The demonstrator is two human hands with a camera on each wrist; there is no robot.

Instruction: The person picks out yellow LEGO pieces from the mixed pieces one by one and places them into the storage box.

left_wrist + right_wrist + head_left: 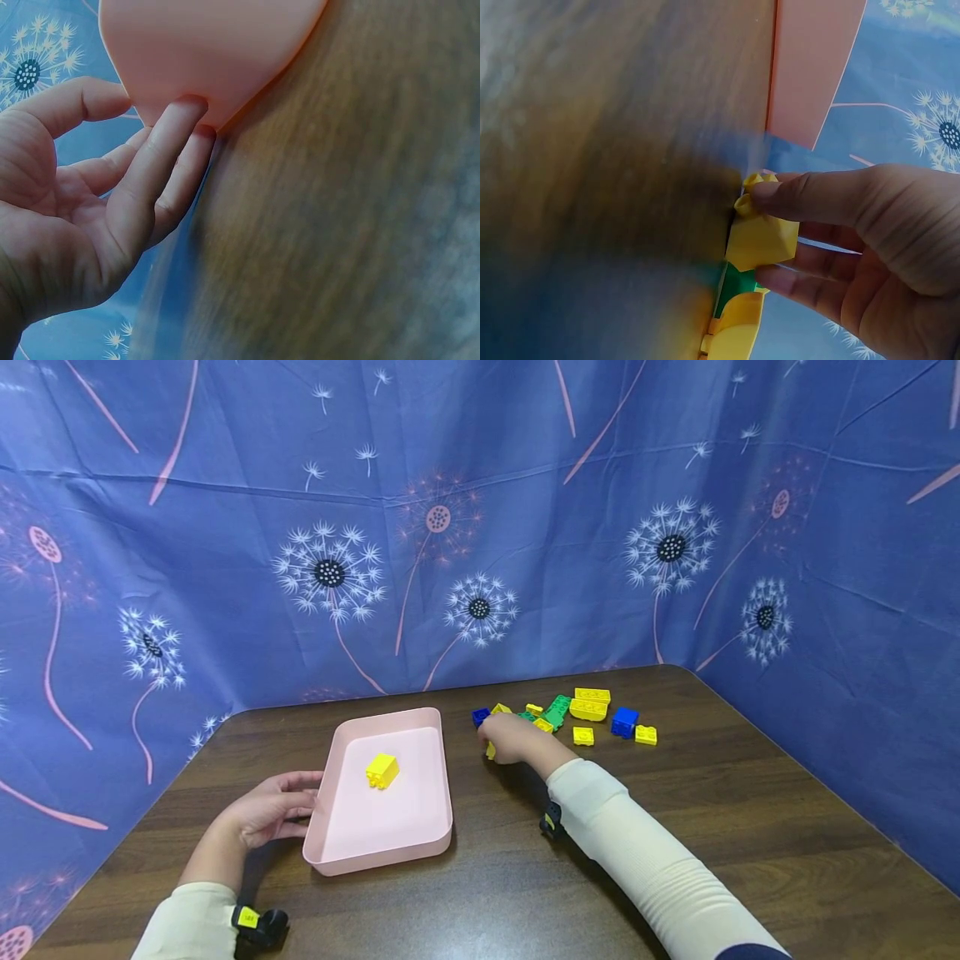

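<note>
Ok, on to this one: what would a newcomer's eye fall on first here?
Probably the blue cloth behind the table, with its big white dandelions. Next comes the pink tray, a yellow block inside it and the left hand touching its side. Right of the tray in the head view, the right hand pinches a second yellow block near a scatter of colourful blocks.

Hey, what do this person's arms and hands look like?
The left hand and right hand are bare. The left sleeve and right sleeve are cream, with navy fabric bordering the right one. Both wrists wear black cameras with yellow markings.
</note>
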